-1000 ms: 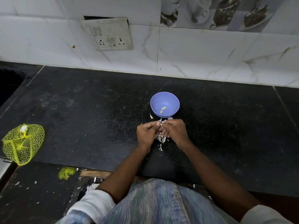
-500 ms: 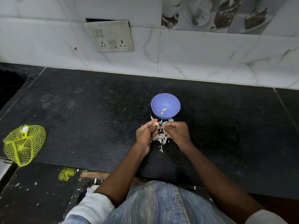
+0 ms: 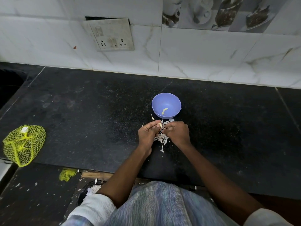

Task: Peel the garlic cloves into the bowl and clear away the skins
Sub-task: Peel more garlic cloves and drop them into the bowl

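Hands have drawn slightly apart since a second ago: the left hand (image 3: 148, 133) now pinches a garlic clove (image 3: 160, 125) at centre frame, the right hand (image 3: 177, 133) curled over the skins (image 3: 161, 138), its hold unclear. Two peeled cloves (image 3: 164, 111) lie in one purple bowl (image 3: 166, 105) just above. One yellow mesh bag (image 3: 22, 145) sits at left on the black stone counter (image 3: 91, 121), below white marble-look tiles (image 3: 203, 54).

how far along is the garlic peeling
Early on. Done: two peeled cloves lie in the blue bowl. In hand: the left hand pinches another clove while the right hand works beside it. Left: the pile of skins on the black counter is not yet cleared.
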